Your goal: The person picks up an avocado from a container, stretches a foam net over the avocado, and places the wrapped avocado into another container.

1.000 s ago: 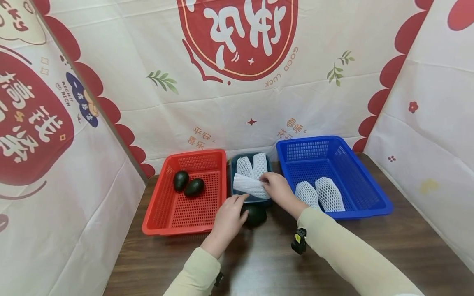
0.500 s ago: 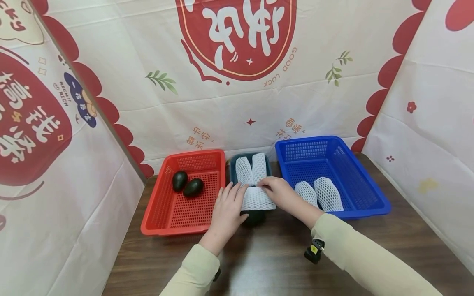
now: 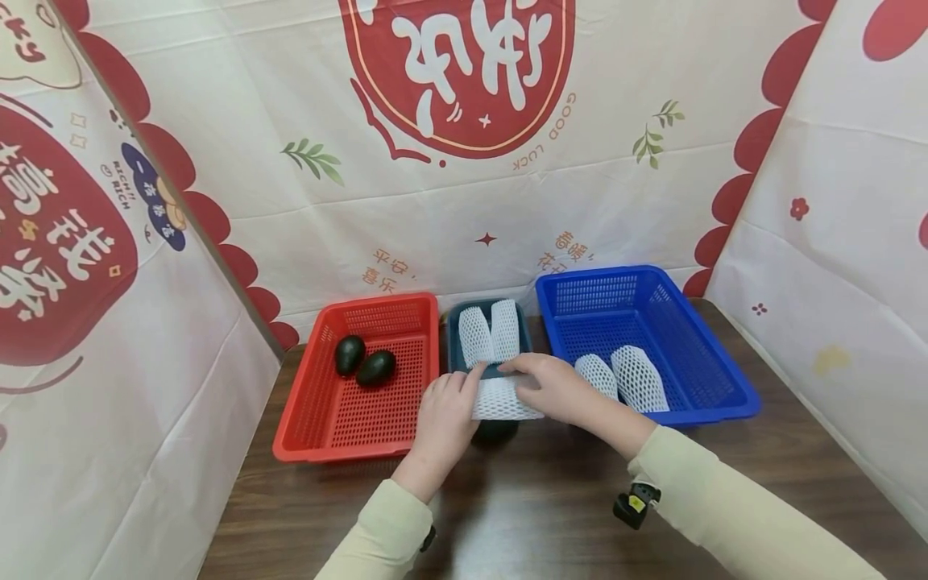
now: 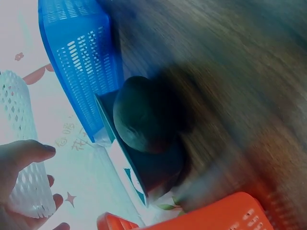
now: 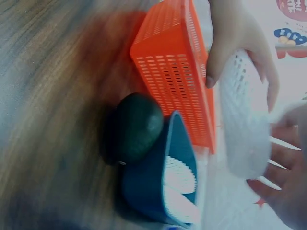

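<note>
A white foam net sleeve (image 3: 500, 399) is held up by my left hand (image 3: 448, 411), its thumb and fingers around one end in the left wrist view. My right hand (image 3: 557, 391) is at the sleeve's other end; in the right wrist view its fingers (image 5: 283, 158) are spread beside the net, and whether they touch it is unclear. Below the sleeve, a dark green avocado (image 3: 495, 432) lies on the table against the front of a small teal basket (image 3: 453, 342). Two more foam net sleeves (image 3: 476, 336) lie in that basket.
To the left stands a red basket (image 3: 355, 457) with two bare avocados (image 3: 376, 368) in it. A blue basket (image 3: 714, 418) on the right holds two net-wrapped pieces (image 3: 638, 379). The wooden table (image 3: 522, 499) runs back to a printed cloth wall.
The sleeve came out of the teal basket toward the front, lifted over the avocado. My left hand left the avocado and took the sleeve's left end; my right hand's grip on it has loosened.
</note>
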`<state>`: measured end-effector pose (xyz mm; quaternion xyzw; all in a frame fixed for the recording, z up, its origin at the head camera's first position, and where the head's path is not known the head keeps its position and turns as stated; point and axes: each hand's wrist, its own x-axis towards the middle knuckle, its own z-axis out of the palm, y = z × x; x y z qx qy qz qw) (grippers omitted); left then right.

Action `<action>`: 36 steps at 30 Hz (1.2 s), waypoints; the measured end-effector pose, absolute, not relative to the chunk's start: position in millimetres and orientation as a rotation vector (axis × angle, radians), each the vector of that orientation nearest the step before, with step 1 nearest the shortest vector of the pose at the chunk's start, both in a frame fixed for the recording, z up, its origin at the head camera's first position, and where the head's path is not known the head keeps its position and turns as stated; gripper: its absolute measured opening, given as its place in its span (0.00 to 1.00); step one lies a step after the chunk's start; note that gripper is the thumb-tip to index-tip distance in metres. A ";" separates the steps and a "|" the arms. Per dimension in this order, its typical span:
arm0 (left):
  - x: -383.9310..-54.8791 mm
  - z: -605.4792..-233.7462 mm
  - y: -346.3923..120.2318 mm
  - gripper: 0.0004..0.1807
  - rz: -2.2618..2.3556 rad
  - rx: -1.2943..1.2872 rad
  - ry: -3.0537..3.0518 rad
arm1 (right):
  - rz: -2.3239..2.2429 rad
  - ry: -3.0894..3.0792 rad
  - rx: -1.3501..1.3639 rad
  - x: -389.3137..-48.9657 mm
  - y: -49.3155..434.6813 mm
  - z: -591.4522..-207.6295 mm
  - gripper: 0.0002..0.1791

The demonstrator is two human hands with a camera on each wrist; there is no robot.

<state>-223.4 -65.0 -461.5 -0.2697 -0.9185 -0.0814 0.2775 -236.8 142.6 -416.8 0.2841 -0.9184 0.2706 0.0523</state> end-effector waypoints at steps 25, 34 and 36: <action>-210.3 -467.1 -35.3 0.37 -0.533 -0.571 -2.764 | 0.278 -2.765 0.898 -224.6 154.4 -435.5 0.18; -214.7 -493.4 -33.2 0.37 -0.549 -0.365 -2.952 | 0.225 -2.844 0.846 -219.0 178.5 -431.7 0.20; -216.7 -500.1 -32.7 0.35 -0.531 -0.350 -2.956 | 0.234 -2.845 0.837 -216.2 181.0 -432.9 0.20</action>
